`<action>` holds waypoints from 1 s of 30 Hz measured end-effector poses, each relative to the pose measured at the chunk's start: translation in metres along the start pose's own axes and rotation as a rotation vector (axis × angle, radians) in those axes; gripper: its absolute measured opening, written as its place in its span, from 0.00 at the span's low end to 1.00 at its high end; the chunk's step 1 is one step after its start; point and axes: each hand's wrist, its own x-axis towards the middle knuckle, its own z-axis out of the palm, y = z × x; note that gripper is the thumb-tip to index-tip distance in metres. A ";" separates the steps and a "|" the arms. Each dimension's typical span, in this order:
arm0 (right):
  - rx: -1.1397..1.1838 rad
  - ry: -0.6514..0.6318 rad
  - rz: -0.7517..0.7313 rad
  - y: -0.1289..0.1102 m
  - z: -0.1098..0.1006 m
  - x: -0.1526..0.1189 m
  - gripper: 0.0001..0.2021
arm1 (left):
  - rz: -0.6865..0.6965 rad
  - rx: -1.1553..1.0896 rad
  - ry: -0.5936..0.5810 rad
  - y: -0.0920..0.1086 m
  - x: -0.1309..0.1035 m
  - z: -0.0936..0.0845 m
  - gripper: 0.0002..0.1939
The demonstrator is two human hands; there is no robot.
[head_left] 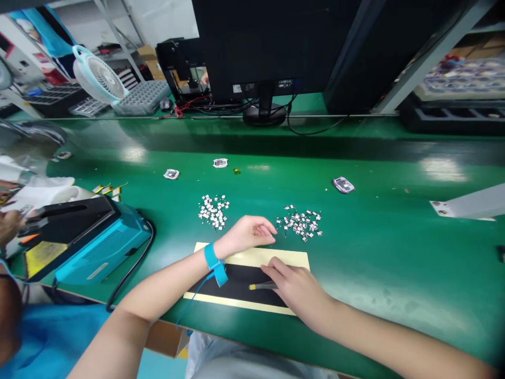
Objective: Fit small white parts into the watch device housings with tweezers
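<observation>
The right hand (298, 289) holds a slim, yellow-tipped grey tool (262, 286) over the black-and-cream rectangular sheet (244, 279); the loosely curled left hand (250, 234), contents unclear, has small white pieces (302, 225) at three o'clock.

A glossy green table (394, 237) is spanning the room, reflecting overhead light in pale patches; metal shelving (114, 23) is standing behind at left, before a whitish wall (173, 18).
</observation>
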 end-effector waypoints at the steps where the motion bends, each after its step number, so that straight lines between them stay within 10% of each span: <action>1: 0.005 0.001 -0.002 -0.001 0.000 0.000 0.18 | -0.010 -0.022 -0.030 -0.001 -0.002 0.005 0.06; 13: 0.337 0.104 0.067 0.007 0.004 0.007 0.11 | -0.099 -0.336 0.066 -0.013 -0.002 0.020 0.14; 22: 0.749 0.534 0.333 0.047 -0.010 0.016 0.12 | -0.011 -0.410 0.209 -0.011 -0.004 0.019 0.11; 30: 0.988 0.590 0.316 0.056 -0.015 0.019 0.11 | -0.063 -0.480 0.169 -0.010 -0.005 0.023 0.12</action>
